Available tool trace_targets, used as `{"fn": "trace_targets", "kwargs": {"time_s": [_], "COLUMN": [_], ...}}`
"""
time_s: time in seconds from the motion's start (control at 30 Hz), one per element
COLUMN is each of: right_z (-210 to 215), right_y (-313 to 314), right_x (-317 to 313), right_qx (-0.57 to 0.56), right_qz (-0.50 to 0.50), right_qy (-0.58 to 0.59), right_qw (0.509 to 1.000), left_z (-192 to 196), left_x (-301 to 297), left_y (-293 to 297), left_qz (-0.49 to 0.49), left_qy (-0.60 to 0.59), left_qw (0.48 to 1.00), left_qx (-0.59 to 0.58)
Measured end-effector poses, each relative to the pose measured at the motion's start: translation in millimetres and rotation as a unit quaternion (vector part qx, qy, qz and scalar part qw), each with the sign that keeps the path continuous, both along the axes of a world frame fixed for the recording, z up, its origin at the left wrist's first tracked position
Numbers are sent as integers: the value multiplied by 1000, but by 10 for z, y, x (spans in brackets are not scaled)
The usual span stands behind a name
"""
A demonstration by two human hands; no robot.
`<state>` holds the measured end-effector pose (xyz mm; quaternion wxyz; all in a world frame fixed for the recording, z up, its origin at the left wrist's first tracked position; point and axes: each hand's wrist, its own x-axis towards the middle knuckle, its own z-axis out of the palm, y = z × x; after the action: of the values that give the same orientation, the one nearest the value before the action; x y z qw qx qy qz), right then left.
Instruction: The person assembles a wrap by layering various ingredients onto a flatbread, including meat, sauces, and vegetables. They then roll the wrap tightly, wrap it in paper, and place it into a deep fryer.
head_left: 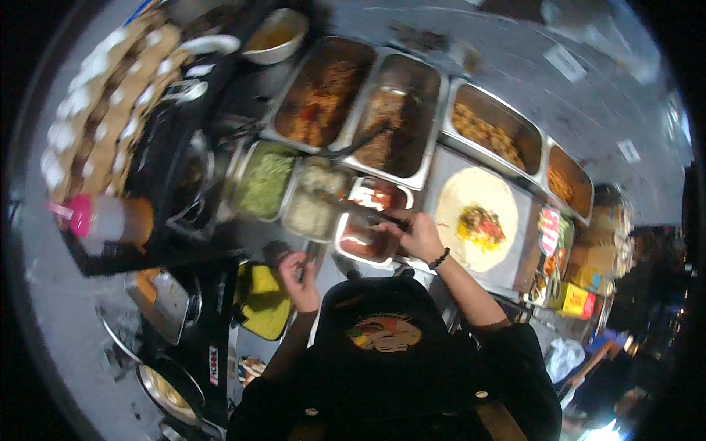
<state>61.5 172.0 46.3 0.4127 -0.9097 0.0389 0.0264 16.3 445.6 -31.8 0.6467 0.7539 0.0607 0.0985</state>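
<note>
My right hand (418,234), a bead bracelet on its wrist, grips a dark long-handled utensil (353,209) that reaches left across the steel pan of red salsa (368,239) toward the pan of pale white filling (315,202). Just right of that hand lies an open flour tortilla (478,195) on a sheet, with a small heap of yellow and red filling (482,226) in its middle. My left hand (300,278) is lower left, fingers curled around a thin grey handle (309,253), next to a yellow container (263,303).
A pan of green filling (265,180) sits left of the white one. Large pans of cooked meat (320,95) (393,117) (493,128) (568,182) line the back. A bowl (276,33), a pink-capped squeeze bottle (103,218) and coloured packets (555,242) stand around.
</note>
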Motion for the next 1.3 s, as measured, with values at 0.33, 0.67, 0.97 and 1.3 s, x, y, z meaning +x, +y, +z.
{"fn": "trace_targets", "kwargs": {"time_s": [0.33,0.67,0.97,1.3], "right_z": [574,390,267,385], "right_y": [-2225,-3187,-3541,-3686], "right_x": [-1593,-1845,-1913,-2035], "right_qx": [-130,-232,-160,-165], "right_qz": [-55,31,39,43], "right_qy": [-12,-54,-73,-60], "right_qw": [990,971,984,984], "left_z": [562,526,414,341], "left_x": [-68,10,-82,-19], "left_y": [-1225,-2843,-3307,-3363], "left_qz": [-259,-437,-445,-417], "left_qy": [-102,-134,-142,-152], "left_qw": [944,851,827,822], "left_qx": [176,258,314,357]}}
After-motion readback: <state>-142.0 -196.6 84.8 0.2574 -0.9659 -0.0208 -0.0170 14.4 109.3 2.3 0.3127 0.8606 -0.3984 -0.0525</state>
